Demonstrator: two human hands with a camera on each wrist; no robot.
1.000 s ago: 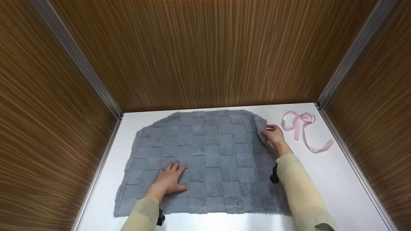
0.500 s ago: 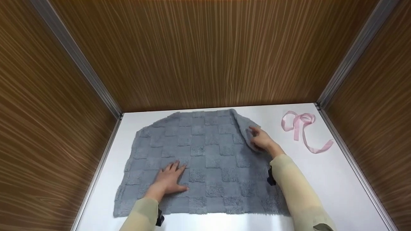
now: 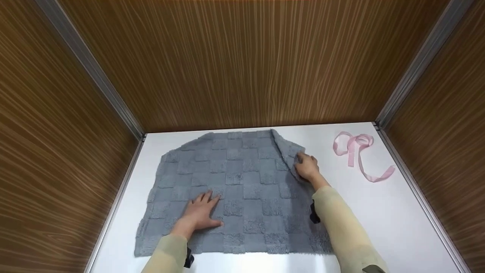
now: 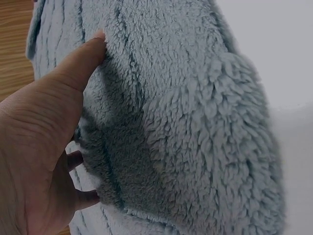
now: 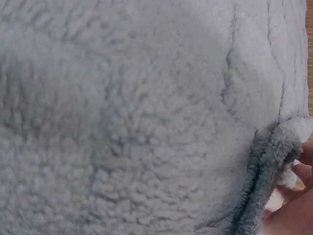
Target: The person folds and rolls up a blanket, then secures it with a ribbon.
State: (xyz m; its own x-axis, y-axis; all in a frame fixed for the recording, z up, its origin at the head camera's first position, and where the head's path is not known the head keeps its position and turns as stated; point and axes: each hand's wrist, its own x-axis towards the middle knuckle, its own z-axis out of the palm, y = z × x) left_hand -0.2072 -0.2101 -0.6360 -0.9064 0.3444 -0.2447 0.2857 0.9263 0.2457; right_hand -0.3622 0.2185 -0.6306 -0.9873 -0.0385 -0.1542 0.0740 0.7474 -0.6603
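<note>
A grey towel point(image 3: 235, 189) with a checkered pile lies spread on the white counter point(image 3: 386, 216), covering most of its middle and left part. The left hand point(image 3: 201, 214) rests flat on the near left part of the towel, with the fingers straight and spread, and it grips nothing. The right hand point(image 3: 307, 167) pinches the far right corner of the towel, and this corner is lifted and turned over toward the middle, so a fold runs from the far edge down to the hand. In the right wrist view the thick edge of the towel point(image 5: 266, 171) sits between the fingertips point(image 5: 303, 169). The near edge of the towel lies close to the near edge of the counter. A pink ribbon point(image 3: 358, 151) lies at the far right corner, well apart from the towel, with bare counter between them. Wooden walls point(image 3: 242, 64) close the counter on the left, far and right sides.
</note>
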